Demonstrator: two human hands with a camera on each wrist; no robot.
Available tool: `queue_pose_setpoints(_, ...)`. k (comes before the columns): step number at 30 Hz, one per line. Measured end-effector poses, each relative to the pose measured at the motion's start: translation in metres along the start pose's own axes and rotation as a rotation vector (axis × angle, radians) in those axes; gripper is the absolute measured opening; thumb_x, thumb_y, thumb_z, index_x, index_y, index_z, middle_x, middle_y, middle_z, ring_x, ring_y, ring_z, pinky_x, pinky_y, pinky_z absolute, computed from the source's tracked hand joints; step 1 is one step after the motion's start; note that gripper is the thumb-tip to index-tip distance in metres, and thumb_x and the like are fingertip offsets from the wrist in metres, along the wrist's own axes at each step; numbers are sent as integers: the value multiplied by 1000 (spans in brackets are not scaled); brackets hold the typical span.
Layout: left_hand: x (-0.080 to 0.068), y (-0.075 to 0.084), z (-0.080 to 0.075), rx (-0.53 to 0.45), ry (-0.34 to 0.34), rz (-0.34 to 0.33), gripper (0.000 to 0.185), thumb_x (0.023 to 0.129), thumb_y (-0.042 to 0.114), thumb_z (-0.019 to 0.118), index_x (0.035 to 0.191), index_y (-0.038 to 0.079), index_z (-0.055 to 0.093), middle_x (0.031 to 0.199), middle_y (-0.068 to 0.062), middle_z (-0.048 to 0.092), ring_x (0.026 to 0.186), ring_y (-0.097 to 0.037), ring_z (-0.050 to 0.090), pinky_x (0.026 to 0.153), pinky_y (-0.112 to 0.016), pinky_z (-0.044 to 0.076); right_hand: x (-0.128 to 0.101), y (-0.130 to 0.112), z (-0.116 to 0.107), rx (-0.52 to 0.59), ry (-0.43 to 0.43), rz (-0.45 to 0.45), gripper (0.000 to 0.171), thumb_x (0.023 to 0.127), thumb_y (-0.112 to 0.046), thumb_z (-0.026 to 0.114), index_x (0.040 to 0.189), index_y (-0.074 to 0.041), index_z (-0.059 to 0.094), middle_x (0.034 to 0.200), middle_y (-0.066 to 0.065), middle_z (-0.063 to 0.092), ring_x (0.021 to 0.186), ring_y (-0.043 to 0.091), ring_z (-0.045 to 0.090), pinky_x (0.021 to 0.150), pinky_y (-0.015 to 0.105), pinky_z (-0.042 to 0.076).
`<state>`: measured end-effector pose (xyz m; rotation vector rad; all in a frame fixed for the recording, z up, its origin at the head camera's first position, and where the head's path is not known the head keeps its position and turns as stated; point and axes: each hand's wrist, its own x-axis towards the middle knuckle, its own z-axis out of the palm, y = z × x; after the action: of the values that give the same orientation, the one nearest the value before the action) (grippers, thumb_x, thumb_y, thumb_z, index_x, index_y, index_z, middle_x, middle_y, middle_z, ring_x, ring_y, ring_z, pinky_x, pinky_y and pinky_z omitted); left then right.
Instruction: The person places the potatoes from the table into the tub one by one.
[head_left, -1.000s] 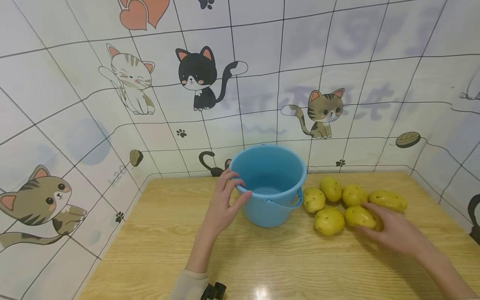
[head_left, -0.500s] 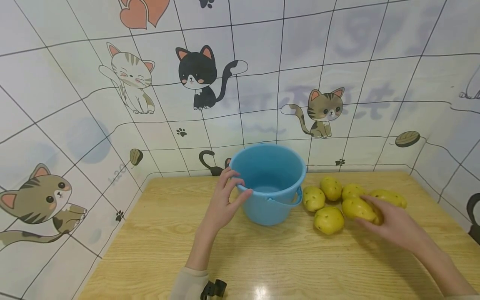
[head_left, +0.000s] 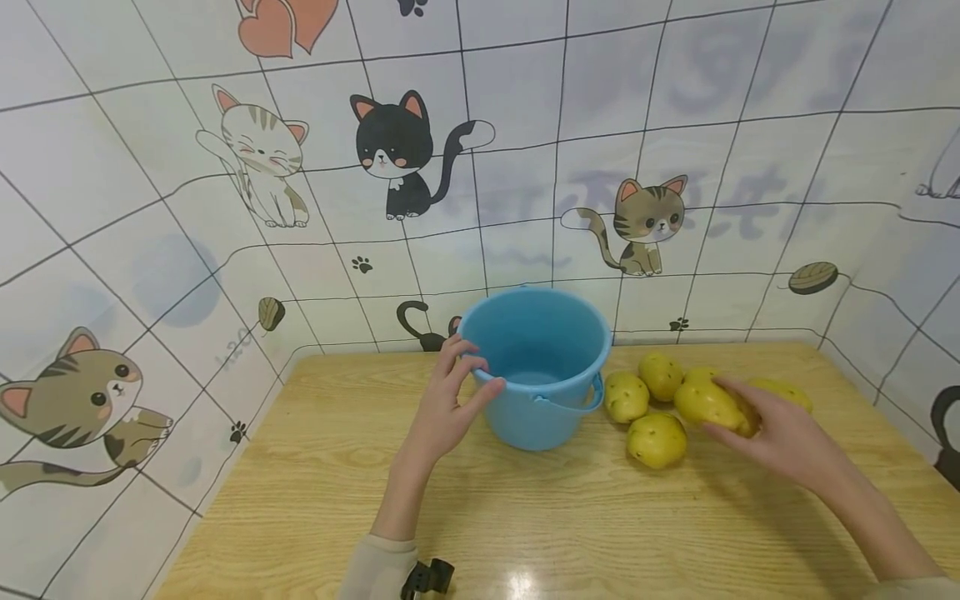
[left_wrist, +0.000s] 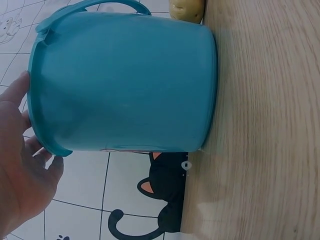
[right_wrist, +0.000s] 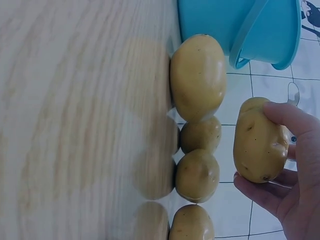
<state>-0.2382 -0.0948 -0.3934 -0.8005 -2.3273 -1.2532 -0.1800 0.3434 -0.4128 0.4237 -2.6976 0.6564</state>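
Note:
In the head view a light blue bucket (head_left: 531, 423) with a handle stands upright on the table. My left hand (head_left: 442, 414) holds its rim at the left, with fingers over the edge. The left wrist view has the fingers (left_wrist: 19, 89) bent at the rim of the bucket (left_wrist: 125, 85). To the right, my right hand (head_left: 783, 435) grips a yellow potato (head_left: 703, 405) between thumb and fingers. In the right wrist view this potato (right_wrist: 260, 142) is lifted off the table, apart from the others. Nothing shows inside the visible part of the bucket.
Several more potatoes lie right of the bucket, among them a near one (head_left: 656, 440), one beside the bucket (head_left: 626, 397) and a long one (head_left: 787, 392) partly behind my right hand. A cat-patterned wall (head_left: 517, 192) closes off the back of the wooden table (head_left: 315, 492).
My right hand has raised the potato from the table and carried it slightly up and to the left. The left hand and the bucket have stayed where they were.

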Motion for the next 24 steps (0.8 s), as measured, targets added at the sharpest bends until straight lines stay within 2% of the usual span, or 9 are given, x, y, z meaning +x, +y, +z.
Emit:
queue_pose_setpoints(6,0,0,-1,-5,-2,-7,21,97,31,68,107,14,62,138,-10,48,151,-23,18,113,-63,29,11,-8,-3,15,2,-3,74,85,-34,83,139,6,51,128,36,56,104,52,59,78,64,51)
queue_pose_setpoints(13,0,0,0,-7,1,0,19,97,31,69,106,16,63,136,-2,47,151,-22,19,112,-62,31,22,-19,-8,30,36,-22,74,85,-34,82,141,4,51,128,33,57,101,41,60,71,45,50)
queue_pose_setpoints(19,0,0,0,-10,-1,-4,19,97,31,68,106,15,63,137,-7,48,151,-23,18,111,-64,31,30,-29,-9,22,74,-53,73,86,-33,82,143,-1,51,125,27,61,90,28,60,65,32,48)
queue_pose_setpoints(22,0,1,-1,-10,-7,-13,20,97,32,68,107,15,62,138,-7,47,152,-22,17,112,-63,30,33,-33,-9,28,92,-61,71,86,-32,82,143,-2,52,123,24,62,91,29,60,66,35,50)
queue_pose_setpoints(24,0,2,-1,-11,-8,-13,21,97,32,68,107,15,62,138,-5,47,152,-22,17,112,-63,30,35,-36,-9,37,100,-56,72,86,-32,82,144,-3,51,128,25,60,99,33,61,73,43,52)
